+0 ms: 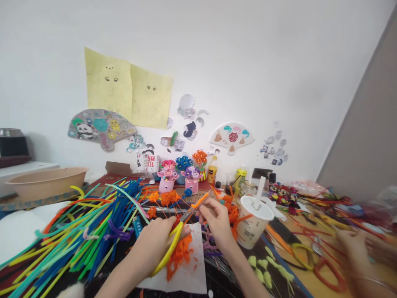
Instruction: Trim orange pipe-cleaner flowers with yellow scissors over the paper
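My left hand (pixel 151 240) is closed around a pair of scissors with yellow handles (pixel 172 250), its blades pointing up and right. Between the fingertips of my right hand (pixel 217 219) is an orange pipe cleaner (pixel 200 201), close to the blade tips. Whether the blades touch it I cannot tell. Below both hands lies a white sheet of paper (pixel 198 275) with a heap of orange fuzzy clippings (pixel 178 254) on it. Several orange fuzzy flower pieces (pixel 169 198) on thin stems sit just behind my hands.
A big bundle of coloured pipe cleaners (pixel 93 231) spreads over the left. A lidded paper cup with a straw (pixel 256 219) stands by my right wrist. Small potted pipe-cleaner flowers (pixel 167 178) line the back. At the right are a co-worker's hands (pixel 356 248) and other scissors (pixel 328 275).
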A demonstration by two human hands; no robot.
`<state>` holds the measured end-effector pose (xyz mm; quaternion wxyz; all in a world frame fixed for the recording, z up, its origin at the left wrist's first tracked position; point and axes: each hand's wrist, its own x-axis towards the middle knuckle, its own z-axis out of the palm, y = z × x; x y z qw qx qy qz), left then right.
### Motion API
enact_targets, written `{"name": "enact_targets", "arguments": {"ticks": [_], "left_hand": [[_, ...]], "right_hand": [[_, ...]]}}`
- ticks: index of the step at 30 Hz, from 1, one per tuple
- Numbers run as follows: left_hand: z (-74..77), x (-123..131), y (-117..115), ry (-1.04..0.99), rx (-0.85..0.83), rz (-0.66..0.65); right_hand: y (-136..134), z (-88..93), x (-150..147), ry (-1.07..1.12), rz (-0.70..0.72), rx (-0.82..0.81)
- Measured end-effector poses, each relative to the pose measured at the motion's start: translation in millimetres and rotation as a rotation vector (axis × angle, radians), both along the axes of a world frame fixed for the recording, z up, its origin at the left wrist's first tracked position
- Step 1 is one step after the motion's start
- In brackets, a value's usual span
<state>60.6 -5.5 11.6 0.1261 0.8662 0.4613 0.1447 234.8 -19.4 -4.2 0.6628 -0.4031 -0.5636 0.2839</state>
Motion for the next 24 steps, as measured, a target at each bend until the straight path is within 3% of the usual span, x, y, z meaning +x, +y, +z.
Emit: {"name": "enact_targets", "arguments": {"ticks": [24], "left_hand": [[-4.4,-0.5,3.0,-0.078,-0.041,-0.058]], "right_hand": [[-3.1,1.1,1.2,0.015,-0.010,-0.036]]}}
